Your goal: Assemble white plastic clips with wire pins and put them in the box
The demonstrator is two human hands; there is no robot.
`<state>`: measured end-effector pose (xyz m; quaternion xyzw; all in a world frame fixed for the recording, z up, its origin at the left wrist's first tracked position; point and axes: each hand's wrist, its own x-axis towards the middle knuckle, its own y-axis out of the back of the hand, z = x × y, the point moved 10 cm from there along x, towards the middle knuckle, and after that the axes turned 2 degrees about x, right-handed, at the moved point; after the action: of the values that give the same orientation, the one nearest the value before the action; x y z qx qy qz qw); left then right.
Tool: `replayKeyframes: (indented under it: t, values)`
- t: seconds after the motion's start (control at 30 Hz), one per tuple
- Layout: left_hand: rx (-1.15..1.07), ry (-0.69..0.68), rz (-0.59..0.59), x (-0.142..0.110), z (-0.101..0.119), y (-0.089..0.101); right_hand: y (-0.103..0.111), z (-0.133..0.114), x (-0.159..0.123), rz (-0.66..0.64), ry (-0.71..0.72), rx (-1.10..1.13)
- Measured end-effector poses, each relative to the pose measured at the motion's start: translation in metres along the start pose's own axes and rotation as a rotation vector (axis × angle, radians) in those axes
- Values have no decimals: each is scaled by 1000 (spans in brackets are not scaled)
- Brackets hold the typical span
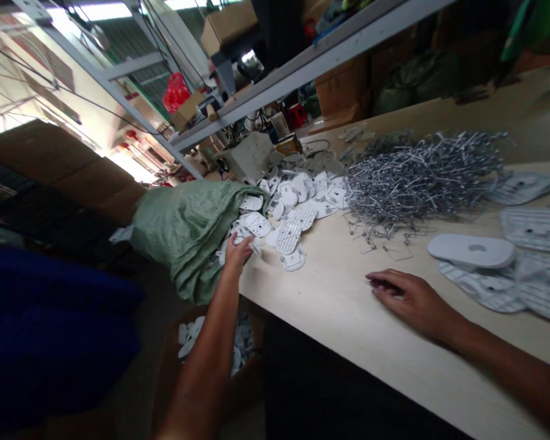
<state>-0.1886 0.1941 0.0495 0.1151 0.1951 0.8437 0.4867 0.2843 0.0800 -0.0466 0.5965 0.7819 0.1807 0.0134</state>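
Note:
My left hand reaches out to the mouth of a green woven sack and its fingers close on a small white plastic plate at the edge of a pile of such plates. My right hand lies flat on the pale wooden table, fingers stretched out, holding nothing. A heap of grey wire clips lies just beyond it.
Larger white oval covers and ribbed plates lie at the right. A cardboard box with more white plates stands below the table edge. Metal shelving and cartons stand behind; dark blue crates are at the left.

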Motion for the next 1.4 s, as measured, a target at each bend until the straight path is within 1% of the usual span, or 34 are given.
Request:
replayKeyframes:
  t: [0.03,0.1,0.17,0.2,0.23,0.27,0.33,0.43,0.5,0.53,0.6,0.67,0.77,0.87,1.03,1.13,1.27,1.4]
  values:
    - [-86,15,-45,-16,-6,-1,1,3,0,3,-13,-5]
    - [-331,40,-174,-53,-13,-11,2,8,-1,10,-40,-26]
    - [-744,90,-355,-96,-11,-34,2,7,-1,18,-47,-61]
    - [-902,118,-427,-116,-8,-45,1,2,-1,17,-39,-80]
    - [-1012,148,-486,-135,-4,-56,-1,-5,-1,14,-24,-96]
    - [-1076,179,-529,-152,-1,-67,-4,-16,-1,9,-2,-107]
    - [-1152,224,-577,-177,5,-85,-14,-46,-2,-2,71,-113]
    - [-1237,255,-611,-201,15,-103,-33,-104,-8,3,240,-97]
    - [-1262,276,-623,-211,19,-112,-46,-137,-14,31,340,-78]
    - [-1261,287,-625,-215,19,-115,-53,-149,-16,49,375,-70]
    - [-1251,312,-624,-222,18,-121,-64,-166,-19,87,418,-71]
    - [-1249,340,-628,-228,15,-126,-71,-173,-21,136,433,-88]
    - [-1259,368,-621,-235,8,-131,-75,-175,-22,214,420,-102]
    - [-1266,372,-596,-238,4,-129,-77,-173,-21,253,399,-100]
    - [-1273,386,-538,-241,0,-122,-83,-171,-21,264,413,-126]
    - [-1282,416,-505,-243,-5,-121,-86,-166,-21,254,404,-111]
    - [-1281,485,-489,-247,-15,-125,-87,-157,-19,238,347,-89]
    - [-1285,508,-484,-247,-19,-127,-85,-152,-18,253,288,-55]
